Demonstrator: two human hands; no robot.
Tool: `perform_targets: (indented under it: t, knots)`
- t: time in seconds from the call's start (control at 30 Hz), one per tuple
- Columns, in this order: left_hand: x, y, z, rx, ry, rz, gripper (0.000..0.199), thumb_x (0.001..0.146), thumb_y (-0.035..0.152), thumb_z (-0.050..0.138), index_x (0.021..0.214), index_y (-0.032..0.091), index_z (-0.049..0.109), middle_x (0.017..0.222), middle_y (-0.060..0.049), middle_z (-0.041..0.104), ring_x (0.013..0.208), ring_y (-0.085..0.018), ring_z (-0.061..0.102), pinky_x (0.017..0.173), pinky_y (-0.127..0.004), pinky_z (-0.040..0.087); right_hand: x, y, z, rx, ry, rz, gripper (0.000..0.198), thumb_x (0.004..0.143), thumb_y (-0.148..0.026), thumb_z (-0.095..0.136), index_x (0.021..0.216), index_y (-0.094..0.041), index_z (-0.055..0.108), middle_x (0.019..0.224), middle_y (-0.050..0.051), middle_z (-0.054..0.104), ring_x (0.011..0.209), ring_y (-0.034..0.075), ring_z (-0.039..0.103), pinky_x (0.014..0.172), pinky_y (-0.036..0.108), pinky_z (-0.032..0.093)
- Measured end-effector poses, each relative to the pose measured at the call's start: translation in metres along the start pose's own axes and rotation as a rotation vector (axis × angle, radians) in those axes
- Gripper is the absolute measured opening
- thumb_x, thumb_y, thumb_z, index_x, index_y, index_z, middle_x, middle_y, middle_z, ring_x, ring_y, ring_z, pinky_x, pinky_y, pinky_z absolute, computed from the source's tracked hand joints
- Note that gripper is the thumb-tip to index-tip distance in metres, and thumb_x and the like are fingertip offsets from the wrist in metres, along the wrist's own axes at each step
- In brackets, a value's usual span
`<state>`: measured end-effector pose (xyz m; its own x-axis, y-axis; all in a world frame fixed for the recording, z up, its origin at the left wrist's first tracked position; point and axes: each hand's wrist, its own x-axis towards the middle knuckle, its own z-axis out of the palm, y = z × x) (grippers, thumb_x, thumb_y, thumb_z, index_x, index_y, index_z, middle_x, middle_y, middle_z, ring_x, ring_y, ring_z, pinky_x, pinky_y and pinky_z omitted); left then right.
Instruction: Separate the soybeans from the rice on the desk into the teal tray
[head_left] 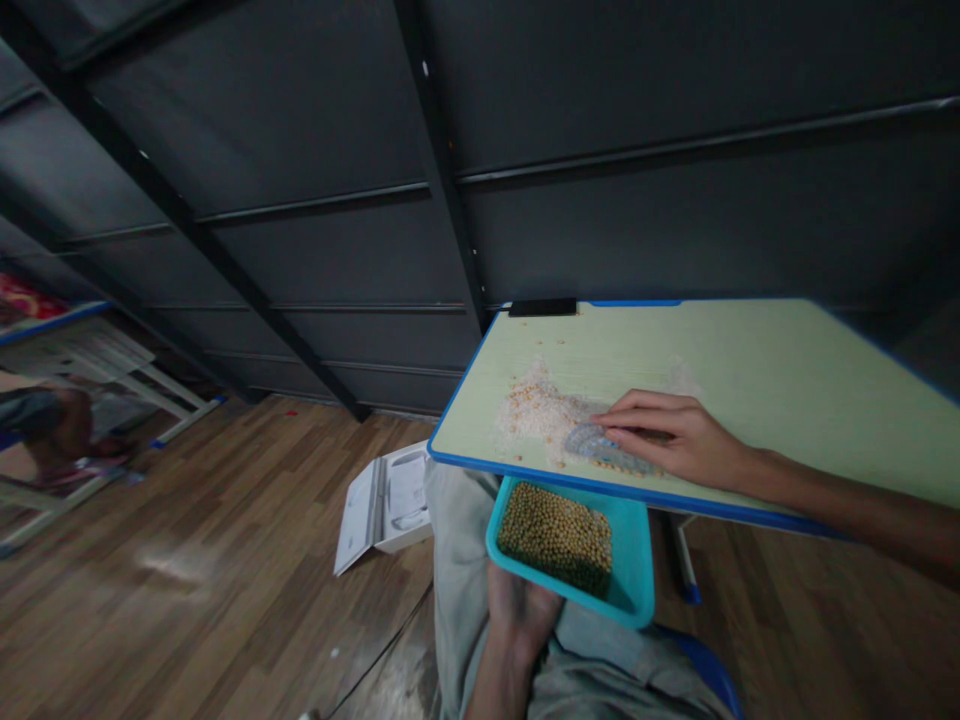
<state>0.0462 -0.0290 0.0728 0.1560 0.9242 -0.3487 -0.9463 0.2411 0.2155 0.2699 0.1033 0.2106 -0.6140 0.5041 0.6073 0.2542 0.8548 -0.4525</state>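
My left hand supports a turquoise tray from below, just under the table's front edge. Yellow soybeans fill much of this tray, which tilts slightly. Over the table, my right hand grips a clear, curved-edged plastic piece shaped like a protractor; its exact kind is hard to make out. Some soybeans lie along the table edge beside that piece. To its left, white grains like rice spread in a loose patch, mixed with scattered soybeans.
A black flat object rests at the table's far left corner. On the wooden floor, an open white box stands left of my legs, near a dark cable. Another table and a person's legs appear at far left.
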Motion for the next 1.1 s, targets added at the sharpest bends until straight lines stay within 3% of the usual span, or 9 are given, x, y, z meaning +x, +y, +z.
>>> perform_targets:
  t: [0.33,0.6,1.1]
  knots:
    - [0.0019,-0.0013,0.0019,0.037,0.042,0.029,0.033,0.097,0.027,0.056,0.123,0.018,0.073,0.128,-0.012,0.074,0.126,-0.035,0.065,0.108,-0.053,0.053,-0.0009,0.001,0.001,0.019,-0.017,-0.018,0.029,0.098,-0.019,0.064,0.125,-0.021,0.074,0.107,0.009,0.074,0.091,0.017,0.071,0.078,0.031,0.057]
    - [0.0011,-0.0006,-0.0004,0.049,-0.047,0.02,0.034,0.099,0.025,0.05,0.123,0.022,0.074,0.129,-0.01,0.074,0.136,-0.034,0.057,0.114,-0.056,0.045,-0.0025,0.0021,0.0011,0.011,-0.043,-0.027,0.029,0.098,-0.02,0.065,0.126,-0.024,0.074,0.108,0.008,0.075,0.093,0.017,0.071,0.08,0.031,0.057]
    - [0.0053,0.0003,-0.0036,0.045,-0.013,0.022,0.036,0.097,0.021,0.048,0.12,0.024,0.076,0.135,-0.006,0.071,0.139,-0.038,0.053,0.117,-0.058,0.042,-0.0029,0.0008,0.0018,0.016,-0.057,-0.041,0.028,0.097,-0.019,0.066,0.123,-0.023,0.075,0.108,0.007,0.076,0.094,0.016,0.072,0.083,0.03,0.057]
